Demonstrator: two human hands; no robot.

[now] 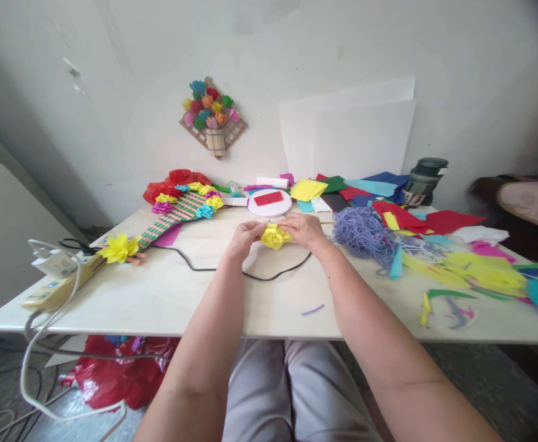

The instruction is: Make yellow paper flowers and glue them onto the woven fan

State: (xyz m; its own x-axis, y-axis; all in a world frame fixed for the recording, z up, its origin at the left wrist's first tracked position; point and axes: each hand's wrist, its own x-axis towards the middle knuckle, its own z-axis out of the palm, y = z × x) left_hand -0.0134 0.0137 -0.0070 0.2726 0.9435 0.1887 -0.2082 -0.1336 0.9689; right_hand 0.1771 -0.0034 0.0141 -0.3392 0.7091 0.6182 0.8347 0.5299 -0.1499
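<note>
Two hands (245, 236) (303, 228), one yellow flower (274, 236) between them, one loose yellow flower (118, 247), one yarn heap (363, 234), one round lid (269, 203), one bottle (423, 181), one black cable (250, 273).

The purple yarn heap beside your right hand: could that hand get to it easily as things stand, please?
Probably yes. The yarn lies on the table just beside the right hand, with nothing between them; but that hand and the left hand are both holding the yellow paper flower.

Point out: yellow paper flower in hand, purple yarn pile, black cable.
yellow paper flower (274, 236), head view, crumpled middle between both hands
purple yarn pile (363, 234), head view, centre of the tangle
black cable (269, 278), head view, bottom of the loop
</note>
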